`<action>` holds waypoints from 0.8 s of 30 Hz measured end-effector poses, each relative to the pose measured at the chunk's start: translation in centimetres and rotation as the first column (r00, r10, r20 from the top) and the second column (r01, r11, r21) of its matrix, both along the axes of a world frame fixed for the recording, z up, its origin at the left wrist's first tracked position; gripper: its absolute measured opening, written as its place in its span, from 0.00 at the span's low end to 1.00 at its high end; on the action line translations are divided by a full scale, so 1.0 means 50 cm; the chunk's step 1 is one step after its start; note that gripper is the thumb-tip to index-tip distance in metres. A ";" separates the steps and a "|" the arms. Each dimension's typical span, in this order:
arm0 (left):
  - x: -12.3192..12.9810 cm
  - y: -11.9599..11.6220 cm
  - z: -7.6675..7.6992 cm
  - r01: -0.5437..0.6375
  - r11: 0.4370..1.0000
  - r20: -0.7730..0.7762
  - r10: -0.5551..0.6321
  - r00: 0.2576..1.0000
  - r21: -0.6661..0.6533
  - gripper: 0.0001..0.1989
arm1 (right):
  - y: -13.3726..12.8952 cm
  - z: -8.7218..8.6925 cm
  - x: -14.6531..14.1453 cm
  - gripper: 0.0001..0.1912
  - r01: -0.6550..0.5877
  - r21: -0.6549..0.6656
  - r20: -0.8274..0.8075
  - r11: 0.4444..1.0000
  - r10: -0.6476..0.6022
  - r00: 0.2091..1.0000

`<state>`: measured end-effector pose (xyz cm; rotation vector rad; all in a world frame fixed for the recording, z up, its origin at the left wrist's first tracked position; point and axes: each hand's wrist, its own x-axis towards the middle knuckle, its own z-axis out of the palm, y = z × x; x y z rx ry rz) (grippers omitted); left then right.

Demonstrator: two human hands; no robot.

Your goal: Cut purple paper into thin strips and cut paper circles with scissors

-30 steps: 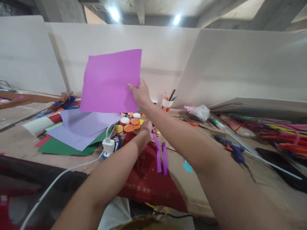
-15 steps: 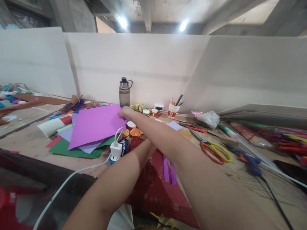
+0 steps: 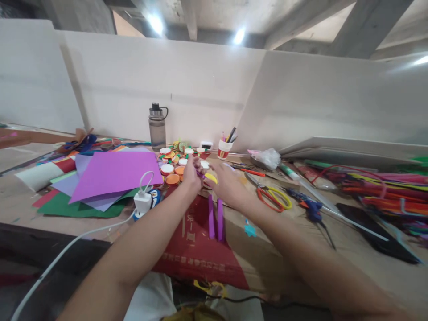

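Note:
My left hand [image 3: 192,174] is closed, its fingers curled around a small purple piece [image 3: 200,174] that looks like paper. Close by on the right is my right hand [image 3: 224,180], turned inward, its fingertips blurred and partly hidden. Between the hands shows a yellow rounded piece [image 3: 211,179]; which hand bears it, if either, I cannot tell. Two purple paper strips [image 3: 211,217] lie side by side on the red printed board [image 3: 187,249] below my hands. Round white-topped pieces [image 3: 167,169] and orange discs [image 3: 172,179] cluster just beyond and left of my left hand.
Purple paper sheets [image 3: 117,176] lie at left beside a white charger [image 3: 142,203] with its cable. A water bottle [image 3: 157,127] and a pen cup [image 3: 225,148] stand behind. To the right are scissors [image 3: 274,198], a glue gun [image 3: 312,208] and a black tablet-like slab [image 3: 374,232].
My right hand has moved back from the purple sheet on the left, so my arms no longer cross. Both hands are now close together in the middle. The view has shifted right.

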<state>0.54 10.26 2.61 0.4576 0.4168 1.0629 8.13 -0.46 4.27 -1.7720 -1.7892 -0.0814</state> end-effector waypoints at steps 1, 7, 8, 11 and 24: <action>-0.001 -0.001 0.010 -0.037 0.998 0.027 0.039 0.999 -0.042 0.23 | -0.017 -0.021 0.001 0.21 0.046 -0.040 0.074 0.998 -0.043 0.996; 0.007 -0.021 0.041 -0.098 0.995 0.085 0.096 0.992 0.029 0.24 | -0.022 -0.063 0.028 0.10 0.073 -0.197 -0.220 0.978 -0.116 0.969; 0.010 -0.025 0.039 -0.095 0.993 0.069 0.091 0.993 0.064 0.24 | -0.018 -0.062 0.037 0.11 0.057 -0.202 -0.268 0.978 -0.111 0.957; 0.014 -0.032 0.025 0.021 0.975 -0.057 -0.008 0.998 0.221 0.20 | -0.017 -0.059 0.062 0.13 -0.068 -0.212 -0.548 0.975 -0.061 0.834; -0.003 -0.032 0.005 0.267 0.760 -0.496 0.083 0.865 0.593 0.10 | -0.016 -0.072 0.079 0.13 -0.308 -0.170 -0.920 0.936 -0.038 0.390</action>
